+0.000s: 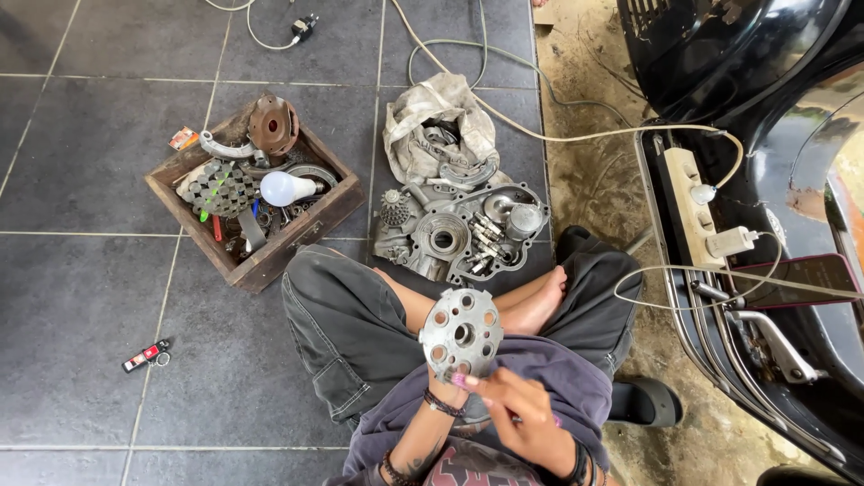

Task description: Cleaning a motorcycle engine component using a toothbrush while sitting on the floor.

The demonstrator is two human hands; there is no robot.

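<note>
I sit cross-legged on the tiled floor. My left hand holds up a round grey metal plate with a ring of holes and a centre bore, gripping it at its lower edge. My right hand is just below and to the right of the plate, pinching a small pink-tipped object against the plate's lower rim. Both wrists wear dark bracelets. The left hand's fingers are mostly hidden behind the plate.
An engine case half with loose parts lies ahead of my legs, a dirty cloth bag behind it. A wooden box of parts with a light bulb sits left. A black scooter, power strip and cables are right. A small red lighter lies left.
</note>
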